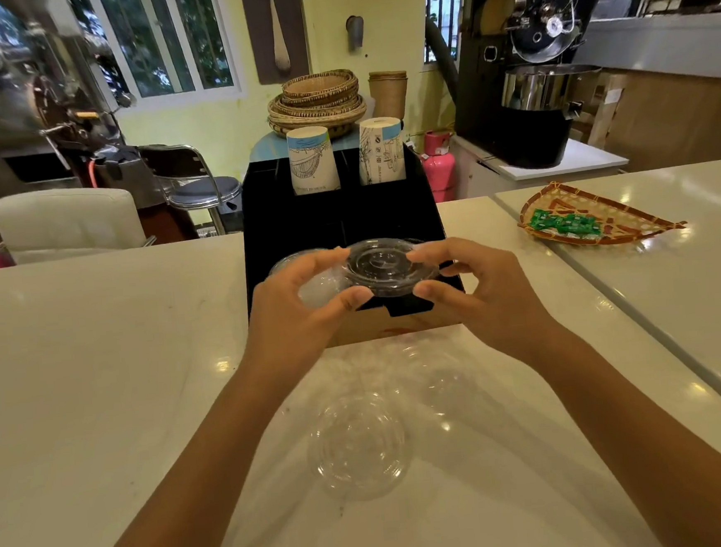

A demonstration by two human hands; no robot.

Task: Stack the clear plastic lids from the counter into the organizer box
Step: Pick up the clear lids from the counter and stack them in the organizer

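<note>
A clear lid (386, 267) is pinched level by left hand (297, 308) and right hand (481, 296), directly above the organizer box (337, 214); another lid (359, 446) is left at 6 o'clock

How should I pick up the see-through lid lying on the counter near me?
Come from above and pinch the rim of the clear lid on opposite sides. It lies flat on the counter, so only its round edge offers a hold.

2 hands (297, 317), 2 paper cups (313, 160), 1 organizer box (294, 218), 1 woven tray (630, 213); clear lids (386, 267) uncountable
</note>
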